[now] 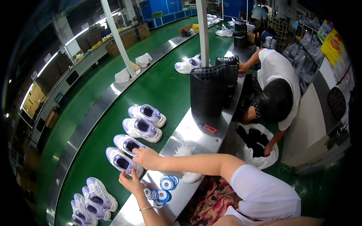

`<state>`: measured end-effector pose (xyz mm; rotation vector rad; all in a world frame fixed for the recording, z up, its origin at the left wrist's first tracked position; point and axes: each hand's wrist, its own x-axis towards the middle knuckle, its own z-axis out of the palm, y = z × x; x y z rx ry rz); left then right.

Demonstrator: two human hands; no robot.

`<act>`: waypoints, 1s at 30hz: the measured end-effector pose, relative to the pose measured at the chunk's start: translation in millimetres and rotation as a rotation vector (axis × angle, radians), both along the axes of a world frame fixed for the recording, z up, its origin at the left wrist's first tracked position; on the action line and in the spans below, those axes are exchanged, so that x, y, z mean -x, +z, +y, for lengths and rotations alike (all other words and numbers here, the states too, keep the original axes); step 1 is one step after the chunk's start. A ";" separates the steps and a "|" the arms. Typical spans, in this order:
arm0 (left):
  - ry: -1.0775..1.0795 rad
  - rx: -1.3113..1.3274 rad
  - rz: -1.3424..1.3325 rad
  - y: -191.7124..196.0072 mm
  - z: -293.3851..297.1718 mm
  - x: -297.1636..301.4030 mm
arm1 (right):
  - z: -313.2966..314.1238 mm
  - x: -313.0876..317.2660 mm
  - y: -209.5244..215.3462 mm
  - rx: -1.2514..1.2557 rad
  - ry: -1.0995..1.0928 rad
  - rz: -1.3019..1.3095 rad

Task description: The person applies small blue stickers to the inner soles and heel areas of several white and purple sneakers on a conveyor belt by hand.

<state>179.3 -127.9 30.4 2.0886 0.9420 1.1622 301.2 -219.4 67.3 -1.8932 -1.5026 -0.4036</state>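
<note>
A pair of white and lavender sneakers, a nearer sneaker (120, 161) and a farther sneaker (124, 142), stands on the green belt (151, 90) with heels toward me. My right hand (147, 158) reaches over the heels, its fingers curled at the collars; whatever they pinch is too small to make out. Just behind the nearer heel is my left hand (131, 182), fingers apart, a bracelet on its wrist. Right beside it, several round blue-and-white rolls (167, 184) lie on the metal ledge (177, 139).
More sneakers (143, 126) stand along the belt, with others (94, 199) at lower left. Black padded cylinders (206, 92), a red cutter (209, 129) and white bristly tufts (184, 150) are on the ledge. At right, a person (281, 83) bends over a white sack (260, 160). A post (202, 34) rises beyond.
</note>
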 end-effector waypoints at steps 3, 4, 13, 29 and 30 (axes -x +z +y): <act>-0.003 0.272 -0.061 4.3 -1.0 2.5 | 5.2 14.5 -0.9 0.088 -0.008 0.157; -0.046 0.312 -0.075 -11.1 13.0 4.5 | 12.9 19.8 -2.9 0.137 -0.001 0.200; -0.131 0.865 -0.489 -4.9 4.7 6.6 | 2.8 7.4 -0.8 0.201 -0.058 0.318; -0.209 1.025 -0.599 -1.3 5.6 20.9 | 23.6 16.4 -12.5 0.233 0.024 0.108; -0.212 1.025 -0.602 -1.4 5.7 20.2 | 28.0 17.9 -17.1 0.226 0.040 0.116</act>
